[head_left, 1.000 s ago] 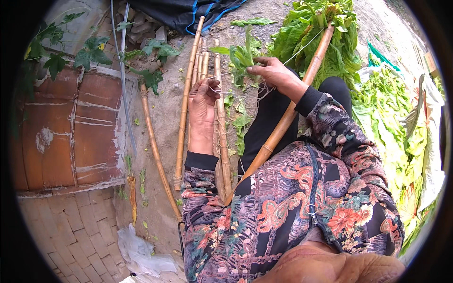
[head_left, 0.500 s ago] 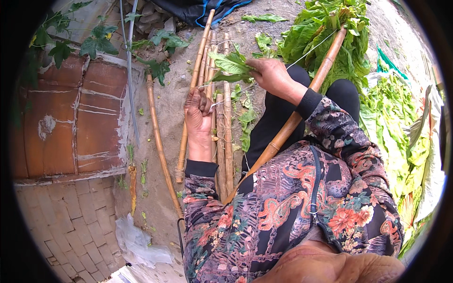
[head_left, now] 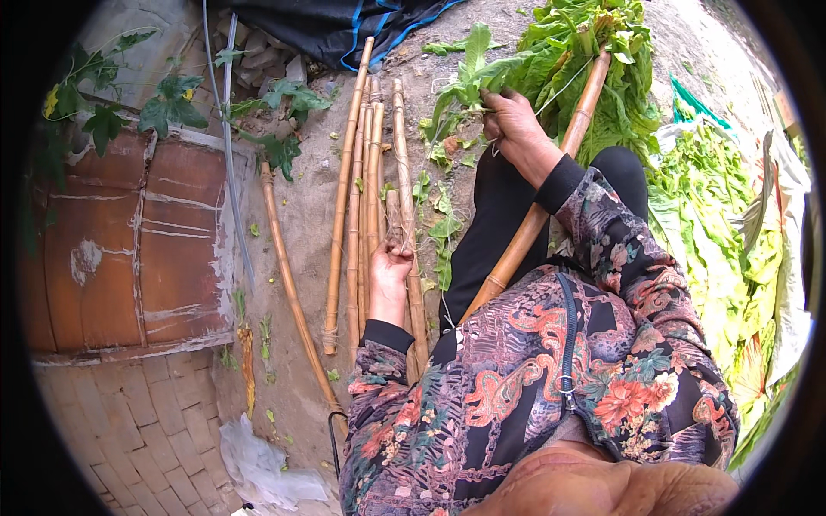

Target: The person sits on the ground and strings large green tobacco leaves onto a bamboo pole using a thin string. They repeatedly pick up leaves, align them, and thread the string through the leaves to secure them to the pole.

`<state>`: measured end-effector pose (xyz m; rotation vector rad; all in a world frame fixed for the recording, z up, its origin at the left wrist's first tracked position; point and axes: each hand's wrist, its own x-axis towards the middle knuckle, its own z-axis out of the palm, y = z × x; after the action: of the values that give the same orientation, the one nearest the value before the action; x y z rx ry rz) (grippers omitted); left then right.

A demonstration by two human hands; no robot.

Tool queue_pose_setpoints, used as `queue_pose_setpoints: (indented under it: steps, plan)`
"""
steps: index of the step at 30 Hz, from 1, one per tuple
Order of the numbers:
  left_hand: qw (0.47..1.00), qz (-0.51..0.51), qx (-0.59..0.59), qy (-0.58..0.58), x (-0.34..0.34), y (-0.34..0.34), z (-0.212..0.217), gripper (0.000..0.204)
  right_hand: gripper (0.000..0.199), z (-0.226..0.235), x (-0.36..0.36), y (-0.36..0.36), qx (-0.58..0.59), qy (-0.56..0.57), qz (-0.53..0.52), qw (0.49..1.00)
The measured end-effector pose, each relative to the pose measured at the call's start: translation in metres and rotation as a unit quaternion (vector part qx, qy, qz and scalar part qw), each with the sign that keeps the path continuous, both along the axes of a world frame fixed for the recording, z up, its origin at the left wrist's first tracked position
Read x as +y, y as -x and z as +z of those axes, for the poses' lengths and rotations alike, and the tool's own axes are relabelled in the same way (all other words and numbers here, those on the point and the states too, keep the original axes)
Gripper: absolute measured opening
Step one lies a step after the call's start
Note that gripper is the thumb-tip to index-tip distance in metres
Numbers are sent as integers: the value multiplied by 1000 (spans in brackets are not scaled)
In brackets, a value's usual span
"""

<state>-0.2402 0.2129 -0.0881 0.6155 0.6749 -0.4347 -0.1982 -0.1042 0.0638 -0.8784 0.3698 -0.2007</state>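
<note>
My right hand (head_left: 520, 129) is closed on the stem end of a small bunch of green leaves (head_left: 473, 79), held out above my knees. A thin white string (head_left: 564, 86) runs from near this hand to the far end of a bamboo pole (head_left: 519, 245). That pole slants across my lap, and a thick cluster of broad green leaves (head_left: 632, 120) hangs at its far end. Lower and to the left, my left hand (head_left: 391, 267) is closed, its fingertips pinched on what looks like the string, close to several bamboo poles (head_left: 376, 155) on the ground.
Another bamboo pole (head_left: 288, 249) lies farther left, beside a rusty brown panel (head_left: 138, 241). A long heap of light green leaves (head_left: 705, 224) lies at my right. Dark sheeting with blue edging (head_left: 301, 26) is at the far side; clear plastic (head_left: 267, 460) lies near left.
My left hand has dropped nearer to my body and slightly right, away from the leaves. My right hand has moved a little right with the leaves, which now point upward.
</note>
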Motion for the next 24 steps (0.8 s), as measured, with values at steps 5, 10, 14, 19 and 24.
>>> queue_pose_setpoints:
  steps: [5,10,14,19,24]
  plan:
    - [990,44,-11,-130,29,-9,-36,10,22,3,-13,1,-6,84,47,995]
    - [937,160,-12,-312,125,-22,-64,11,12,-1,-18,1,27,59,96,993]
    - [888,222,51,-400,163,16,-92,8,17,2,-29,5,16,147,68,987]
    - [840,225,46,-492,283,49,-150,20,27,22,14,3,-65,202,46,976]
    - [347,-252,-194,-882,116,16,-68,28,34,16,-9,8,-54,219,64,972]
